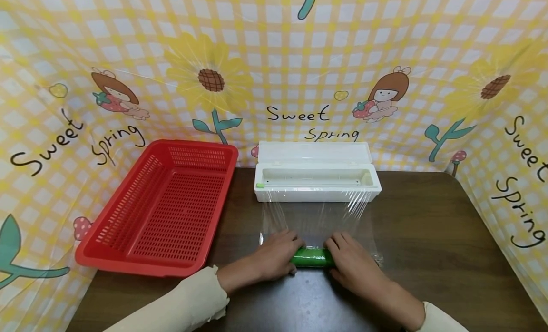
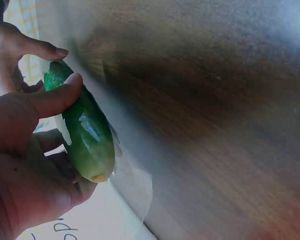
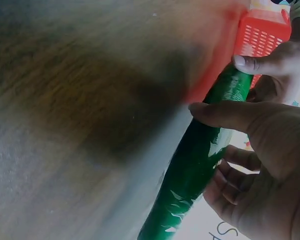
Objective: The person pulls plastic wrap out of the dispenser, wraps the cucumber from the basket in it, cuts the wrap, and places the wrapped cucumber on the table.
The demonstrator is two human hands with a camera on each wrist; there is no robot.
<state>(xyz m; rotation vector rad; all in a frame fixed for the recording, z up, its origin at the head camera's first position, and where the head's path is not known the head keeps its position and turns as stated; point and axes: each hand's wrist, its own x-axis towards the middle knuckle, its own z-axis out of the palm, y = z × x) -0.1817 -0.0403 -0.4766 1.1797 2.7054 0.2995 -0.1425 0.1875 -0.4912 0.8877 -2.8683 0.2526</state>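
Cucumber: crosswise between your 2 hands, in front of the white box, on the table or just above it.
Left hand: your thumb lies across the cucumber and your fingers curl round its far side, a closed hold.
Right hand: the same closed hold, thumb and fingers about the cucumber's other half.
Plastic film: it runs from the box to the cucumber, creased near the box; uneven pull from your 2 hands could skew or tear it.
Box weight: it looks light, so a hard tug could drag it towards you.
Film edge: it bunches beyond your right hand and could fold under, leaving that end loosely covered.
Cucumber ends: your hands cover both in the head view; the right wrist view cuts 1 off.
Film layers: you cannot count them; clear plastic barely shows.
Box interior: you cannot make out a roll.
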